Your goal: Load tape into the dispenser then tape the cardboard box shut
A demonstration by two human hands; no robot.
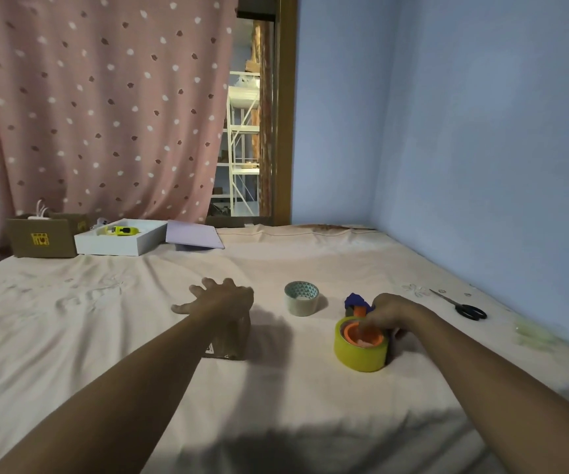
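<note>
A yellow tape roll [360, 354] sits around the orange hub of a blue and orange tape dispenser [356, 302] lying on the bed. My right hand [391, 314] grips the dispenser, fingers curled at the hub. A small brown cardboard box [230, 340] stands left of it, mostly hidden under my left hand [220, 295], which hovers over its top with fingers spread. A second, clear tape roll [302, 298] with a patterned core stands between the box and the dispenser.
Black scissors [461, 306] lie at the right near the blue wall. At the far left stand a larger cardboard box [42, 239], a white tray [119, 242] holding a yellow tool, and a lilac sheet [192, 236]. A pink sheet [105, 336] covers the bed.
</note>
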